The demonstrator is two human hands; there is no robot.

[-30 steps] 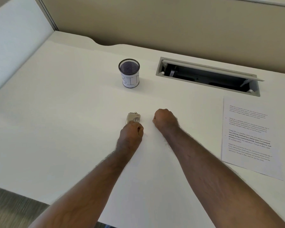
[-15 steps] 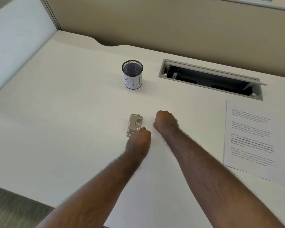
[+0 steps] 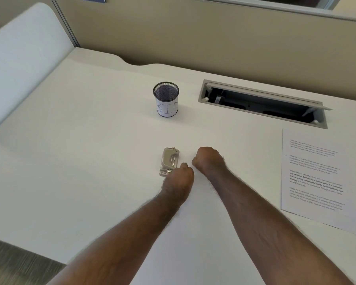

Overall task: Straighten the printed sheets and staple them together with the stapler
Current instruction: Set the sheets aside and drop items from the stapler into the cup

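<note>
Stapler (image 3: 169, 161) lies flat, long axis pointing away toward the cup (image 3: 166, 99).

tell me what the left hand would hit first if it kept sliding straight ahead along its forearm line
Most likely the stapler: the left hand is fisted right at its near end, and may already touch it. Beyond that stands the mesh cup, further back on the desk.

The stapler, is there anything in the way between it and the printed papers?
No. The stapler lies by the left hand, the printed sheets lie far to the right, and only the right hand and forearm cross the bare desk between them.
</note>
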